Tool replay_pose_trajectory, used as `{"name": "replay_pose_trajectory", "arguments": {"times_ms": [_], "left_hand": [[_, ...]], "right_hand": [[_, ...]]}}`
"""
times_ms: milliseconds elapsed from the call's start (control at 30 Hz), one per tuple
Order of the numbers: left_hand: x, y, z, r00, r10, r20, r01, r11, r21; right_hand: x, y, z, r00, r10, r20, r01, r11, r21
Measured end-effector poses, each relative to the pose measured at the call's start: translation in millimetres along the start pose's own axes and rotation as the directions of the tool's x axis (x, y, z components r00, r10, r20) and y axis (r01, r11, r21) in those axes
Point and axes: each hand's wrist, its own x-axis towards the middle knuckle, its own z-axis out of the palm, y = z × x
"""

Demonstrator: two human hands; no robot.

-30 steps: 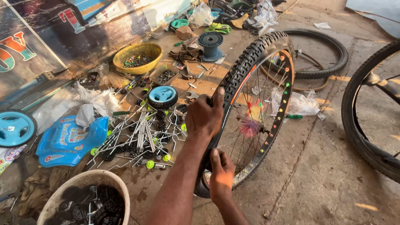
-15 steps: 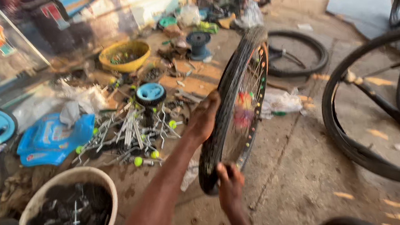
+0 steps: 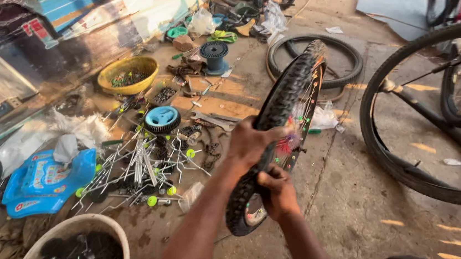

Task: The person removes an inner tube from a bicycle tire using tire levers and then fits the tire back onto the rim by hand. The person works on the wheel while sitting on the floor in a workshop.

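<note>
Knobby bicycle wheel (image 3: 286,102) upright, gripped by left hand (image 3: 251,142), right hand (image 3: 278,191), blue toy panel (image 3: 43,182) nearby

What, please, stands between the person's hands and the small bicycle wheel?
Nothing visible does. The left hand already grips the tyre of the wheel, and the right hand holds it just below, both directly on the rubber.

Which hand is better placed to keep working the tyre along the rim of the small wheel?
Probably the left hand: it lies over the knobby tyre on the small wheel. The right hand sits lower, steadying it.
</note>
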Motion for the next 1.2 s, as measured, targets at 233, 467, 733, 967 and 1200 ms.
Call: {"name": "replay_pose_trajectory", "arguments": {"times_ms": [233,467,733,967,1200], "left_hand": [[22.0,28.0,35.8,0.938,-0.031,-0.345,0.131,0.954,0.27],[20.6,53.9,35.0,0.938,-0.111,-0.328,0.214,0.931,0.297],[25.8,79.2,43.8,0.906,-0.119,-0.406,0.265,0.907,0.326],[22.6,65.6,36.4,0.954,0.045,-0.296,0.08,0.915,0.397],[-6.6,24.7,35.7,0.96,0.224,-0.167,-0.172,0.945,0.28]], "right_hand": [[3.9,-8.9,-1.0,0.956,-0.151,-0.25,0.132,0.987,-0.091],[-31.5,-5.1,4.6,0.902,-0.317,-0.291,0.03,0.721,-0.692],[-66.6,-2.8,-8.0,0.806,-0.33,-0.492,-0.001,0.83,-0.558],[-85.4,-2.0,-31.7,0.579,0.273,-0.768,-0.215,0.96,0.179],[-59.1,-9.2,-14.6,0.96,-0.13,-0.248,0.129,0.991,-0.019]]}}
